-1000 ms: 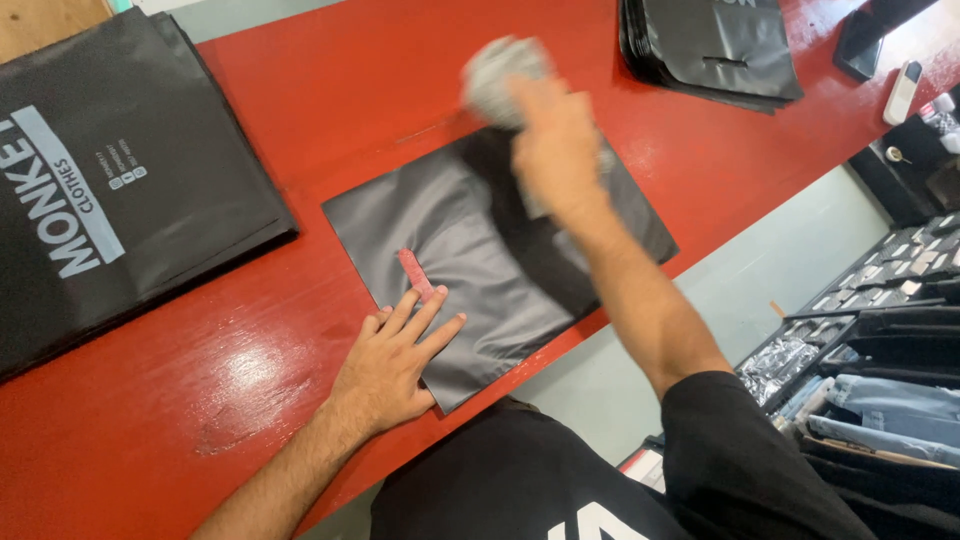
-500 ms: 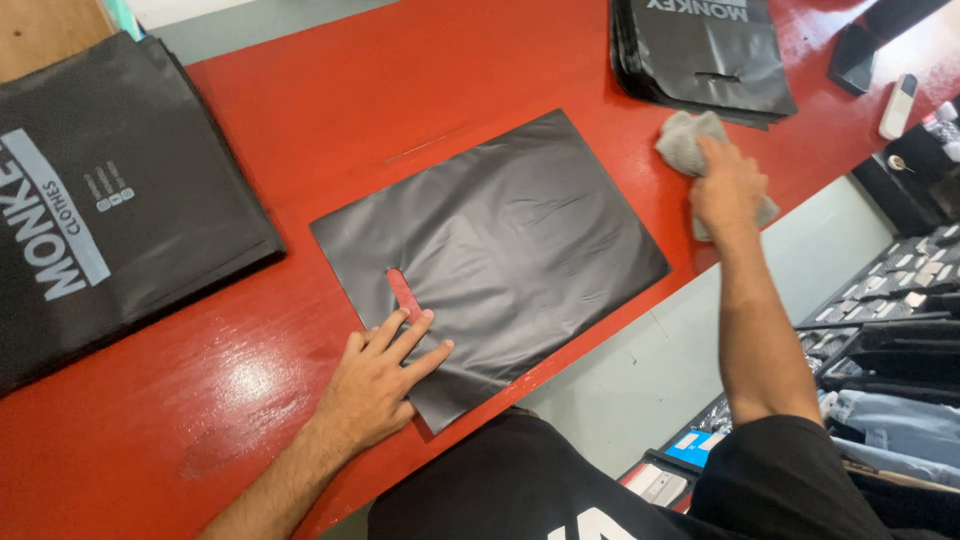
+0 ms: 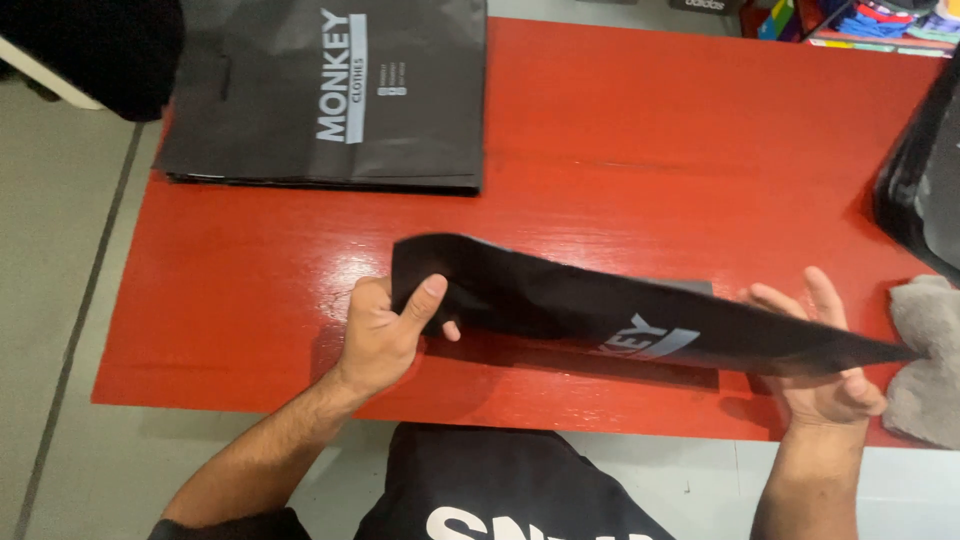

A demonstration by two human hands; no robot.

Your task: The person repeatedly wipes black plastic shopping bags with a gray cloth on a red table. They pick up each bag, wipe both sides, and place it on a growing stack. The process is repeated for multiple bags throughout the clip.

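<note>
A flat black plastic bag [image 3: 620, 320] hangs just above the red desk [image 3: 640, 150], lifted edge-on so that it reads as a long dark strip running from about 9 o'clock to 3 o'clock across the middle of the view. A pale printed mark shows on its near face, towards the 4 o'clock side.

The left hand [image 3: 385, 335] is clamped on the bag's 9 o'clock end: the thumb presses on the near face and the fingers curl behind the bag, so the corner is pinched between them. The right hand [image 3: 820, 360] is at the 3 o'clock end, its fingers spread behind the bag and reaching up past its top edge, its thumb coming forward under the lower edge. The bag lies across the palm, but whether this hand pinches it or only props it up cannot be told.

A grey cloth [image 3: 925, 360] lies crumpled on the desk just beside the right hand, at the 3 o'clock edge of the view. A stack of flat black bags [image 3: 330, 95] with pale print rests on the desk at 11 o'clock, well apart from both hands. Another dark bag [image 3: 925, 190] shows partly at 2 o'clock, cut off by the edge of the view. The person's black shirt [image 3: 500, 490] fills the 6 o'clock edge.
</note>
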